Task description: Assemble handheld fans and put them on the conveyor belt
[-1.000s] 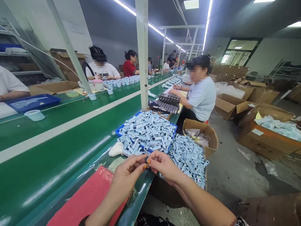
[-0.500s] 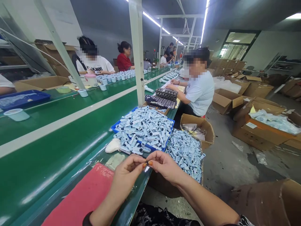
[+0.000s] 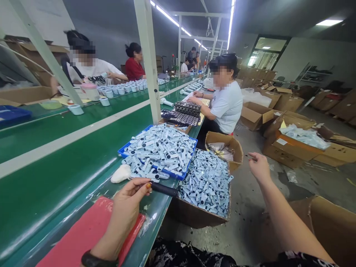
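Note:
My left hand (image 3: 133, 198) is over the near edge of the bench, thumb and forefinger pinched together. What they hold, if anything, is too small to make out. Right beside those fingertips a black handle (image 3: 164, 189) juts toward the bench edge; I cannot tell whether the fingers touch it. Out to the right, over the floor, my right hand (image 3: 260, 167) has its fingers curled in, and nothing can be made out in them. Light-blue plastic pieces with black round spots (image 3: 164, 148) are heaped in a blue tray (image 3: 122, 150) beyond my left hand.
A cardboard box (image 3: 194, 213) full of similar pieces stands against the bench. A white wad (image 3: 121, 173) and a red sheet (image 3: 80, 233) lie on the bench. A co-worker (image 3: 226, 100) sits farther along, near stacked dark panels (image 3: 189, 109). Open cartons (image 3: 257, 115) stand on the floor.
My hands have come apart from their joint pinch on a small dark piece. The right one swung out to the right; the left one stayed over the bench. The view shifted rightward.

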A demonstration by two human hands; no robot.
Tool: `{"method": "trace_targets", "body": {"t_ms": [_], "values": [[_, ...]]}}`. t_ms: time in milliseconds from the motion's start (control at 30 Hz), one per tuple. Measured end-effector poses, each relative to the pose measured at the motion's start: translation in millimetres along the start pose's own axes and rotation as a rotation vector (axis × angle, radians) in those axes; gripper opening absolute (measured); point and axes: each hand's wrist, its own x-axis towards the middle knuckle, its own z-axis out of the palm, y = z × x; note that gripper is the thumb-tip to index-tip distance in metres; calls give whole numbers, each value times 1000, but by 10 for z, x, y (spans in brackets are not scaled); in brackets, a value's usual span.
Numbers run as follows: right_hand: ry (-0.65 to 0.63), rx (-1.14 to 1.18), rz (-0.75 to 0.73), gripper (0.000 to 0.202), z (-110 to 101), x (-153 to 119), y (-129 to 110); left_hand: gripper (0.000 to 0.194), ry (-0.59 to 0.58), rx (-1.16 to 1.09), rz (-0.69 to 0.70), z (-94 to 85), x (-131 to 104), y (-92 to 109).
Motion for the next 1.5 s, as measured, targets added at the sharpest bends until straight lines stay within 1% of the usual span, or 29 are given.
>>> {"method": "trace_targets", "body": {"t_ms": [67, 133, 200, 267, 367, 433, 500, 633, 833, 1000, 1133, 1267, 1367, 1500], "values": [[64, -29, -10, 40, -48, 17, 106, 40, 21, -26, -26, 27, 14, 4], [62, -19, -53, 39, 22, -90, 101, 43, 48, -56, -58, 52, 19, 16], [-9, 19, -107, 37, 187, -265, 8, 45, 65, -66, -88, 68, 21, 32], [-111, 70, -155, 34, 386, -447, -139, 46, 67, -55, -109, 69, 24, 45], [-230, 137, -203, 30, 623, -638, -353, 47, 71, -35, -123, 42, 36, 50], [-290, 158, -212, 27, 701, -698, -436, 48, 68, -26, -124, 20, 49, 40], [-337, 162, -198, 25, 721, -732, -456, 47, 58, -17, -124, 8, 62, 22], [-409, 139, -141, 23, 691, -840, -367, 45, 26, 19, -121, 7, 74, -17], [-498, 69, -80, 17, 740, -1076, -85, 47, 14, 35, -114, 6, 52, -13], [-465, -37, 21, 15, 758, -1058, 189, 48, 23, 74, -103, 20, 34, -8], [-444, -89, 88, 16, 761, -1000, 336, 50, 37, 82, -115, 37, 56, -27], [-462, -99, 89, 16, 827, -984, 366, 50, 46, 85, -108, 24, 65, -36], [-480, -100, 72, 16, 899, -963, 332, 50, 68, 89, -109, 23, 57, -32], [-504, -108, 47, 15, 981, -913, 263, 52, 68, 100, -111, 35, 58, -38]]}}
